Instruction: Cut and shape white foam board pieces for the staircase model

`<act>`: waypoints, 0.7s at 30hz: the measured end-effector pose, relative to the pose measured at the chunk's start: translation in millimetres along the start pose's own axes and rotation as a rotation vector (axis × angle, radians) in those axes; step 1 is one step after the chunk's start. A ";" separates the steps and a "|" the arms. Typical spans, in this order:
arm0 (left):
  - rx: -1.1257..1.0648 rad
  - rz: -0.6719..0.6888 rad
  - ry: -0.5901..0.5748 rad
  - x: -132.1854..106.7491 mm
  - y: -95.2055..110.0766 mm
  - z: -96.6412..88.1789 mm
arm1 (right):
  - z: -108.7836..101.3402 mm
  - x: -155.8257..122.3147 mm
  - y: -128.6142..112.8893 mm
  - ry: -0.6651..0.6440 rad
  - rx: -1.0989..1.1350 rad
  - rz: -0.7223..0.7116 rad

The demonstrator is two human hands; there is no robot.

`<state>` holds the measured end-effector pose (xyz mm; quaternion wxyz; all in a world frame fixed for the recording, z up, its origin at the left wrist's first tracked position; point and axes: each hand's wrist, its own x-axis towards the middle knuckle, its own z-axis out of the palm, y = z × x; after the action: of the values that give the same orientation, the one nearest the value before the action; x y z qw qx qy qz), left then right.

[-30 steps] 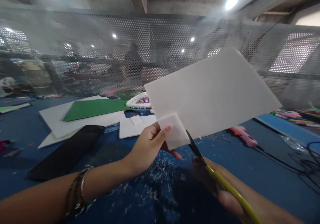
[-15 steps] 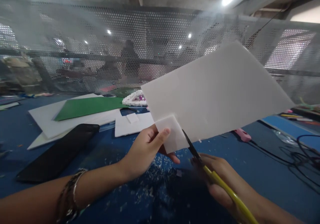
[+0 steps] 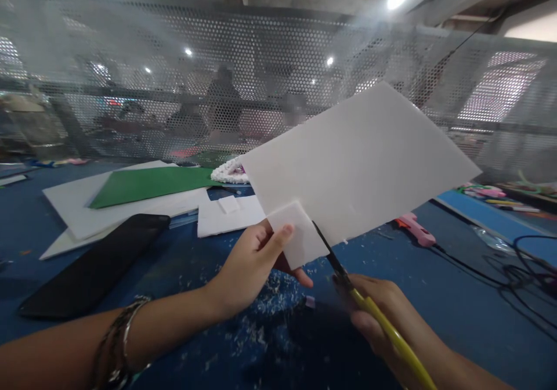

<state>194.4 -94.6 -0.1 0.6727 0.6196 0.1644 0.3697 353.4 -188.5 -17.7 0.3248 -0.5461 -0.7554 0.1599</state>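
Note:
My left hand [image 3: 256, 256] pinches a small white foam square [image 3: 300, 239] together with a large white foam sheet [image 3: 348, 169], the square lying against the sheet's near corner, thumb on top. The large sheet tilts up and away to the right. Yellow-handled scissors [image 3: 383, 320] are gripped in my right hand [image 3: 391, 303]. Their dark blades run along the right edge of the small square, at the sheet's lower edge. How far the blades are apart cannot be made out.
White sheets [image 3: 73, 210] with a green sheet [image 3: 148, 186] lie at left, beside a black phone-like slab [image 3: 100, 262]. A white board [image 3: 230, 219] bears a small white piece. At right are a pink glue gun [image 3: 415, 230], black cables [image 3: 517, 274] and a blue board [image 3: 465, 210]. Scraps litter the blue table [image 3: 209, 343].
The large sheet's far end has swung slightly left and down, uncovering more of the glue gun. The scissors have shifted slightly left along the square's edge. Both hands keep their grip.

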 end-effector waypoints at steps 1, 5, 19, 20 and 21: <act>-0.002 -0.001 0.005 0.0 0.1 -0.1 | 0.7 0.0 0.8 0.008 -0.004 0.005; 0.003 -0.006 0.015 -0.1 0.4 -0.9 | 0.8 0.7 0.2 0.010 -0.003 0.030; 0.018 -0.004 -0.061 -4.1 -2.5 0.8 | -6.8 0.4 -9.8 0.028 -0.088 -0.018; 0.021 -0.004 -0.053 -4.4 -2.5 0.6 | -6.2 1.0 -10.2 0.015 -0.075 -0.011; 0.025 -0.005 -0.044 -4.9 -2.4 0.4 | -5.4 1.4 -10.3 0.005 -0.062 -0.005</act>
<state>192.1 -98.2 -3.5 0.6693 0.6355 0.1556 0.3520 349.3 -191.5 -7.1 0.3102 -0.5544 -0.7606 0.1343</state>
